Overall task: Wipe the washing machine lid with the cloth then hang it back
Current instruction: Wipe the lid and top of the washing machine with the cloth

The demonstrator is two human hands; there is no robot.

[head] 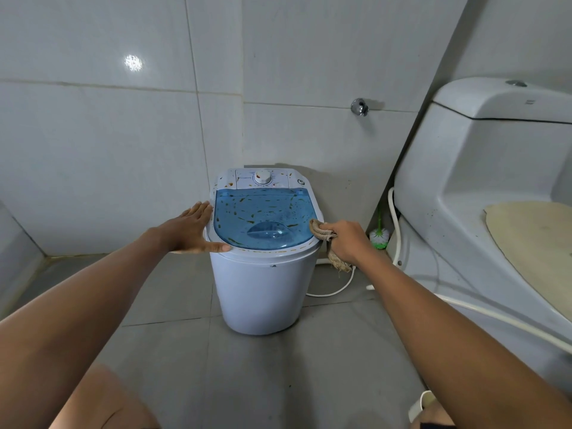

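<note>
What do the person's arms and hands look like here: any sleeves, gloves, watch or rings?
Both arms are bare from the frame edge to the wrist, with no sleeves in view. The left hand and right hand wear no gloves; no watch, bracelet or ring shows.

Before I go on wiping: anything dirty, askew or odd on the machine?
Yes. Orange-brown smears speckle the blue lid and the white rim around it, up to the control panel. The right hand holds the cloth at the lid's right edge; the left hand rests flat on the left rim.
</note>
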